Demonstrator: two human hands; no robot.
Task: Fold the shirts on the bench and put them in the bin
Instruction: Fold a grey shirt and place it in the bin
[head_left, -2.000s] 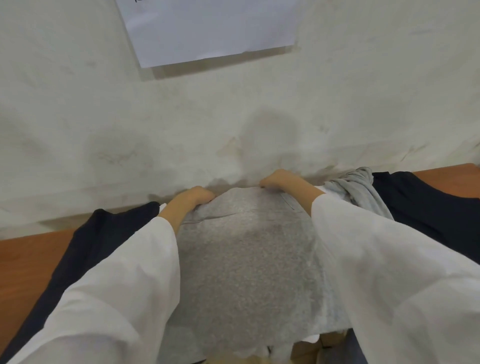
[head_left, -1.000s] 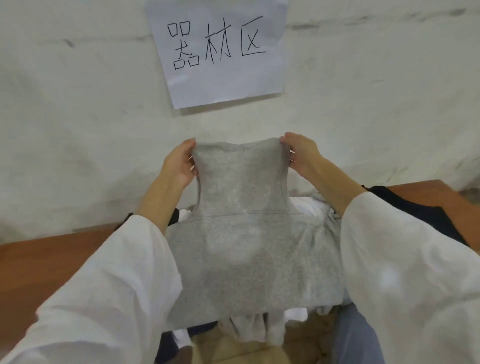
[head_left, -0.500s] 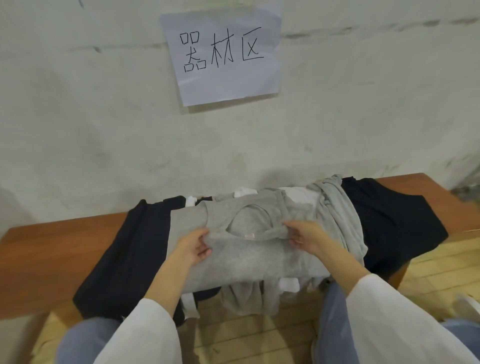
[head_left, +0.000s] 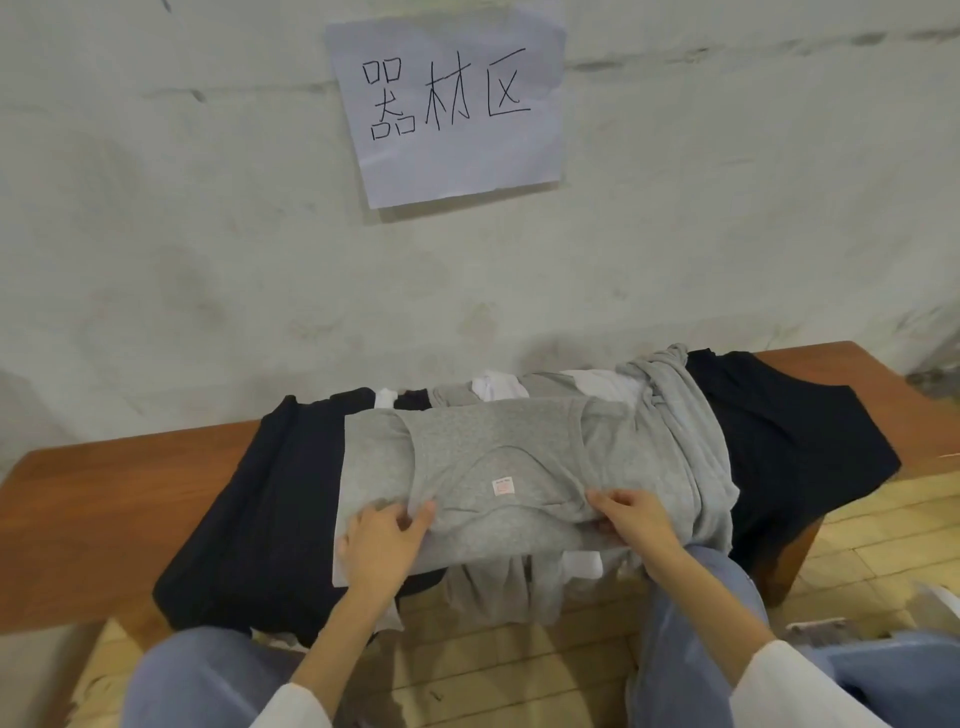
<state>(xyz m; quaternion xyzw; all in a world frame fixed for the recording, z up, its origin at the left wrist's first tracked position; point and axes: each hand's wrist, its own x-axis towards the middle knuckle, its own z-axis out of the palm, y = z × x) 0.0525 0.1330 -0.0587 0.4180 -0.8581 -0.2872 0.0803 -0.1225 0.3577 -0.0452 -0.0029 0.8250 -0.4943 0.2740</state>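
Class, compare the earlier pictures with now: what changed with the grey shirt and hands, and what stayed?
Both hands raised the grey shirt by its far end, then brought that end down towards the person, folding it double on the pile. The left hand and right hand now pinch the folded layer. Dark shirts, bench and paper sign stayed.
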